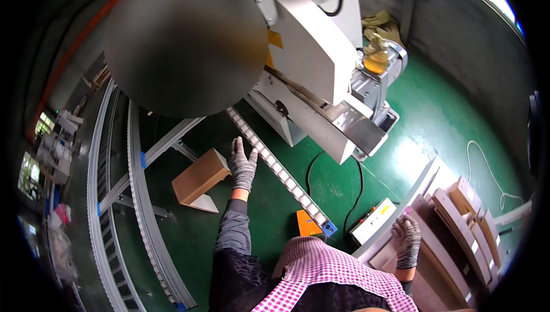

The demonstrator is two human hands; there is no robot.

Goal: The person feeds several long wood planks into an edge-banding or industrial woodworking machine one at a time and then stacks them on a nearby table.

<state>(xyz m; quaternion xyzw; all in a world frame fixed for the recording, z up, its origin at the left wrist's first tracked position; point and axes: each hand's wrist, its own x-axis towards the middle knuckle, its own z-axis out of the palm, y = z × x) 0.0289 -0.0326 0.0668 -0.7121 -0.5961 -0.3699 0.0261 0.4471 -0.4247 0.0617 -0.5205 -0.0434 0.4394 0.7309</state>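
Observation:
My left hand (243,167), in a grey knit glove, is open with its fingers stretched forward and apart. It holds nothing that I can see, and its fingertips are beside a narrow roller rail (285,175) with white rollers. My right hand (407,240), gloved likewise, is over the near edge of a pale table (423,181). Its fingers are loosely bent and slightly apart, with no held object visible. Several brown curved panels (458,225) with small white labels lie on that table, just right of this hand.
A white machine (315,42) with a metal bed stands ahead. Curved roller conveyors (137,197) run along the left. A brown box-like piece (197,179) is left of my left hand. Black cables (359,191), an orange block (307,224) and a white control box (372,220) are lower down.

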